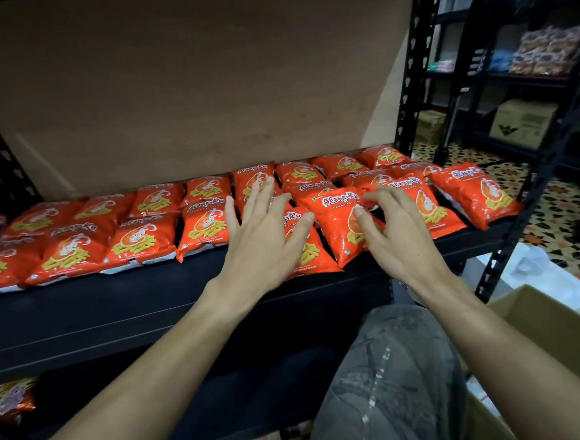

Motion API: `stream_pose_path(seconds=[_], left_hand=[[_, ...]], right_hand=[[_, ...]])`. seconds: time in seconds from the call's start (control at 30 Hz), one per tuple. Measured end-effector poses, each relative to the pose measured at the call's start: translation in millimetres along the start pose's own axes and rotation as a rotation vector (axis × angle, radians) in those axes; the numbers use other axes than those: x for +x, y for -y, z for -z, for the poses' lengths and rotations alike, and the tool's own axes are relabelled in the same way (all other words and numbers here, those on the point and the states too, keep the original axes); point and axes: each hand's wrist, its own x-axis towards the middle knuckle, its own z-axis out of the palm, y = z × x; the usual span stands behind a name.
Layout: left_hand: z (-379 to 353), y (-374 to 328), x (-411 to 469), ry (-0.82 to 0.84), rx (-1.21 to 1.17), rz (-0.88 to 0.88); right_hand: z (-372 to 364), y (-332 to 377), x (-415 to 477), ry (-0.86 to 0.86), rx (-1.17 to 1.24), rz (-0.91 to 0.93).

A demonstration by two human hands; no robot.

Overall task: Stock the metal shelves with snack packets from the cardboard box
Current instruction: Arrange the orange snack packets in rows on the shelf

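Note:
Several orange prawn-cracker packets (142,240) lie in rows across the black metal shelf (115,300). My left hand (265,232) is spread with straight fingers over a packet (306,253) near the shelf's front. My right hand (396,233) hovers with loosely bent fingers over the neighbouring packet (338,223), thumb tip touching it; it grips nothing. The open cardboard box (557,331) sits at the lower right, and its inside is hidden from this angle.
A brown board (186,82) backs the shelf. Black perforated uprights (411,67) frame it. A lower shelf holds a snack packet (9,399) at left. Another rack (519,76) with goods and boxes stands at right on a patterned tile floor (562,207). My knee (395,367) is below.

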Motion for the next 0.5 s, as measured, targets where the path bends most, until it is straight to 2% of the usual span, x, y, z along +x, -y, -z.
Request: stream_pose_path(seconds=[0.17,0.33,0.4,0.5], left_hand=[[0.2,-34.2,3.7,-0.125,-0.195,-0.151],[-21.7,-94.1,-0.7,-0.097,-0.492,-0.373],[-40.5,-117.7,-8.3,0.007,-0.568,-0.441],[-87.1,-147.4,-22.9,0.305,-0.586,-0.531]], right_hand=[[27.6,-6.6,-17.0,-0.119,0.035,-0.001],[71.6,-41.1,-52.8,-0.169,-0.002,-0.12],[85.7,-62.1,-72.5,-0.171,-0.036,-0.189],[105.9,-95.2,-109.0,-0.136,-0.115,-0.316]])
